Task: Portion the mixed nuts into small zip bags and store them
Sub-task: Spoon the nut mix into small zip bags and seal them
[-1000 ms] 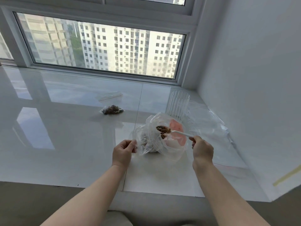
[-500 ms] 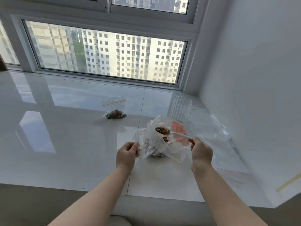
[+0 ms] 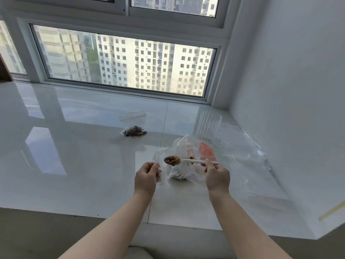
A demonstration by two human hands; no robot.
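Head view: right hand [image 3: 217, 179] pinching a white plastic spoon [image 3: 194, 161] heaped with mixed nuts [image 3: 172, 160], over a clear bag [image 3: 186, 165]. Left hand [image 3: 146, 177], fingers curled, gripping that bag's near-left edge. Farther left on the bench [image 3: 74, 156], a filled zip bag [image 3: 134, 131].

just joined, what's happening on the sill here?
A person is portioning mixed nuts. The right hand holds a white plastic spoon loaded with nuts, its bowl poised at a small clear zip bag that the left hand pinches at the edge. Behind them a large crumpled plastic bag sits on the glossy white sill. One filled nut bag lies farther back, with an empty zip bag beyond it and a ribbed clear cup to the right.
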